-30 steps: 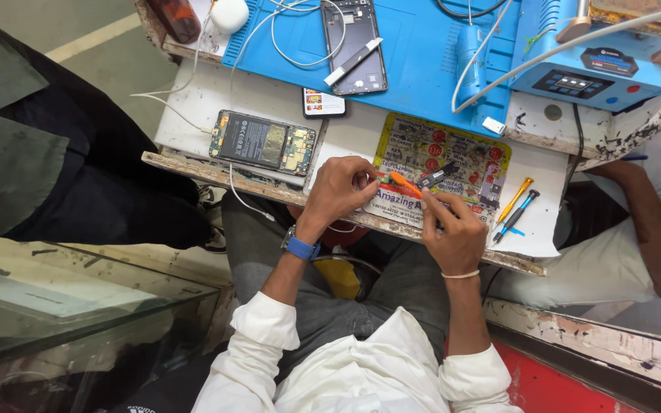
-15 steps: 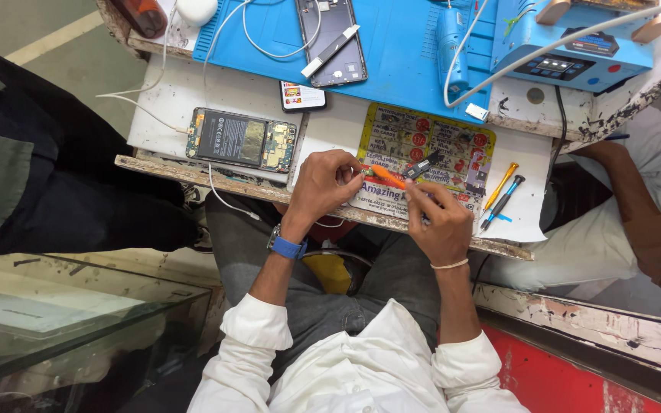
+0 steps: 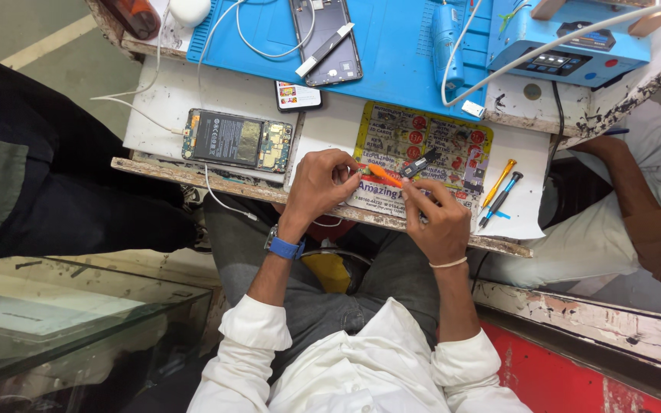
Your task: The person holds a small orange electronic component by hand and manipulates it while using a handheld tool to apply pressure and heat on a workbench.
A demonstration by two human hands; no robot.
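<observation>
My left hand and my right hand meet over a yellow printed mat at the front edge of a small white worktable. Both hands pinch an orange tool between them; the left grips its near end, the right fingers close on its other end by a small dark part. An opened phone with its battery and board showing lies to the left of my left hand.
A blue work mat holds a phone back frame and cables. A blue station box stands at the back right. Two screwdrivers lie right of the yellow mat. Another person's arm is at the right, a glass case at lower left.
The view has shifted a little; my hands stay together on the orange tool over the yellow mat, with only small finger movements.
</observation>
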